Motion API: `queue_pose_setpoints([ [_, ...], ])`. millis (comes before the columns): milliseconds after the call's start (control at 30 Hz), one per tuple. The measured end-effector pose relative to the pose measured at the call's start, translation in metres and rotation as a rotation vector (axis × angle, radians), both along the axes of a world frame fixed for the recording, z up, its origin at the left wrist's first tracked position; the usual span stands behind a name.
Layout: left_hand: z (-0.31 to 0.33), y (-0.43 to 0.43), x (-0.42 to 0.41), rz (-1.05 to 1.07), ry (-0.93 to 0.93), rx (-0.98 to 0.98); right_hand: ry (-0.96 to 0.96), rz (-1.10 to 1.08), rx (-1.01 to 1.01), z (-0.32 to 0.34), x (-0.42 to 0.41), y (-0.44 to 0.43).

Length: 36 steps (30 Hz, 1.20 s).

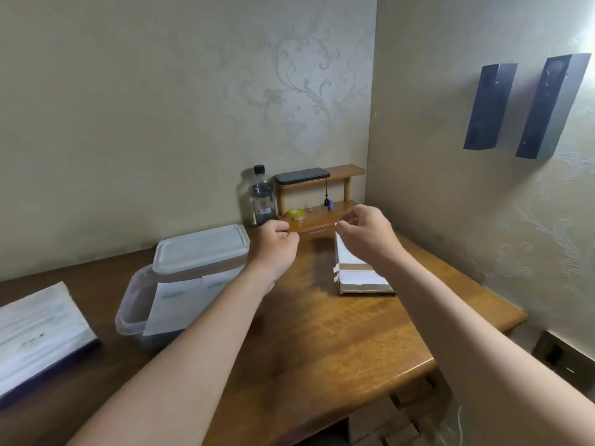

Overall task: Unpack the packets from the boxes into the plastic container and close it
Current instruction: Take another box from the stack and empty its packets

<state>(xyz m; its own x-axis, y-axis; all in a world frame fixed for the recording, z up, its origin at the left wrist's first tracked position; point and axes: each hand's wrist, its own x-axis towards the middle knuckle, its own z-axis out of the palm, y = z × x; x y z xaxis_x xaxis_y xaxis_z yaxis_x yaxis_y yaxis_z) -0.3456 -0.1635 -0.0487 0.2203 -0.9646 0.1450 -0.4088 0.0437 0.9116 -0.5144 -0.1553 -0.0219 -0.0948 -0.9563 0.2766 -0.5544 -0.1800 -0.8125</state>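
Note:
A clear plastic container (135, 304) stands left of centre on the wooden table, with white packets inside. Its whitish lid (199, 249) lies askew on top. A flat cardboard box (363, 286) with white packets (357, 272) on it lies at the right. My right hand (367, 236) hovers over that box; thumb and forefinger pinch the far upper edge of a white packet. My left hand (275, 249) floats between container and box, fingers curled into a fist with nothing visible in it. A white box with a dark base (42, 336) sits at the far left.
In the back corner stand a small wooden shelf (322, 217) bearing a dark phone (301, 176) and a yellow tape roll (297, 214), and a dark-capped bottle (262, 196) beside it. Walls close in behind and on the right. The table's front edge (402, 375) curves away lower right.

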Motion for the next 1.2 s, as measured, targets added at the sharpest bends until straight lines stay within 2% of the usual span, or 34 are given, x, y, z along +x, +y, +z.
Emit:
queue_pose_setpoints([
  [267,0.020,0.049,0.115,0.104,-0.010,-0.081,0.059,0.241,0.012,0.017,0.132,0.022],
  [533,0.006,0.107,0.245,0.390,0.104,-0.109,0.129,0.456,0.027,0.010,0.287,0.058],
  [700,-0.014,0.141,0.312,0.580,0.105,-0.121,0.176,0.568,0.065,-0.008,0.357,0.081],
  [833,-0.030,0.158,0.343,0.654,0.148,-0.090,0.296,0.648,0.088,-0.023,0.396,0.087],
  [967,-0.044,0.169,0.361,0.737,0.110,-0.030,0.419,0.673,0.089,-0.038,0.418,0.085],
  [1100,-0.058,0.173,0.372,0.763,0.101,0.013,0.497,0.636,0.162,-0.049,0.429,0.083],
  [1200,-0.063,0.173,0.374,0.741,0.099,0.045,0.521,0.593,0.133,-0.052,0.435,0.078],
])
